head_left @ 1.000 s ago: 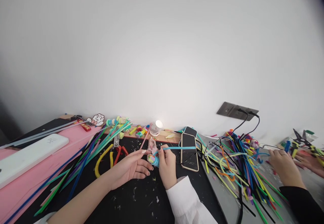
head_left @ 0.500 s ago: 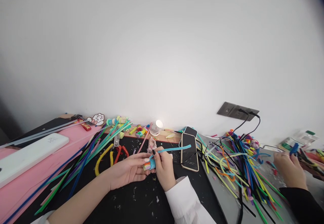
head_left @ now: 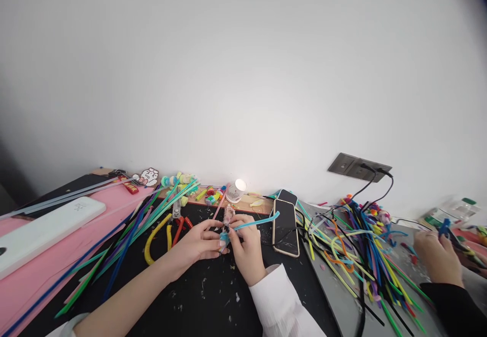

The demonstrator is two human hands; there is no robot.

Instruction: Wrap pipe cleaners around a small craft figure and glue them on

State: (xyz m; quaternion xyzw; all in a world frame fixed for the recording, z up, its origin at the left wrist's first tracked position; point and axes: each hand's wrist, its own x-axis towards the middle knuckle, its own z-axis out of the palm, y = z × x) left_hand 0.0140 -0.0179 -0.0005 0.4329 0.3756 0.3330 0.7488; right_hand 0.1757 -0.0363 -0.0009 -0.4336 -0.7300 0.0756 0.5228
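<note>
Between my two hands is a small coil of pipe cleaner [head_left: 223,237], mostly blue, largely covered by my fingers. My left hand [head_left: 203,243] is closed around it from the left side. A long free end of blue pipe cleaner [head_left: 258,222] sticks out to the right, above my right hand [head_left: 247,245], whose thumb and fingers pinch near the coil. Just beyond my fingertips lies a pinkish, clear-looking object [head_left: 229,214] whose kind I cannot make out. Pliers with yellow and red handles [head_left: 169,230] rest left of my hands.
Phones [head_left: 286,230] lie right of my hands. Bundles of pipe cleaners spread over the grey board [head_left: 323,276] and the pink sheet [head_left: 122,200]. A white paper cup [head_left: 236,191] stands by the wall. At far right, a co-worker's hand [head_left: 437,256] holds something blue beside pliers.
My left hand has turned and its fingers have closed further over the coil, hiding its orange and green part. The blue free end has shifted slightly left and its tip is higher.
</note>
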